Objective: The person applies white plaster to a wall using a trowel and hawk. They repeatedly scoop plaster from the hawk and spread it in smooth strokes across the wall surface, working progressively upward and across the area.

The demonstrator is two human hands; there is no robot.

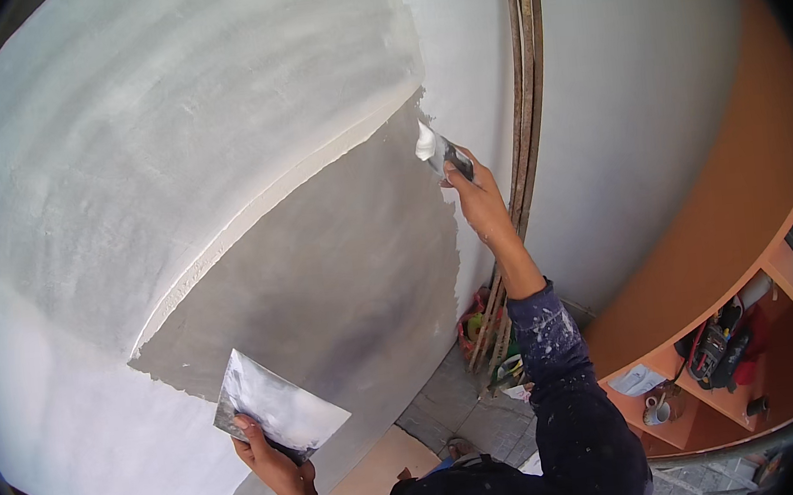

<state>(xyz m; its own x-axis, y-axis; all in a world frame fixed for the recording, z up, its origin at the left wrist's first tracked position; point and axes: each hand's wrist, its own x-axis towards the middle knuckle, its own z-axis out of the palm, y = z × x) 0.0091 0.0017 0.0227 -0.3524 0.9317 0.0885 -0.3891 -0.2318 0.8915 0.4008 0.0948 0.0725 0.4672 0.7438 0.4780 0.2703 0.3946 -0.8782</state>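
My right hand [479, 196], its fingers wrapped round the handle, holds a putty knife [453, 160] close to the wall. A lump of white putty [425, 142] sits on its blade. Lower left, my left hand [276, 467] grips a wide flat filling knife [282, 400] from below; its broad blade is smeared with white. Before me stretches a wall with a bare grey patch [341, 262]. Along that patch's upper edge runs a raised band of white putty [263, 203], and above it lies a pale, streaky coated area [192, 105].
Long rusty rods [527, 92] lean upright against the wall, right of my right hand. An orange shelf unit [700, 228] stands at the right, with tools [714, 346] and a cup [657, 410] in its compartments. Cardboard [380, 473] lies below on the tiled floor [444, 397].
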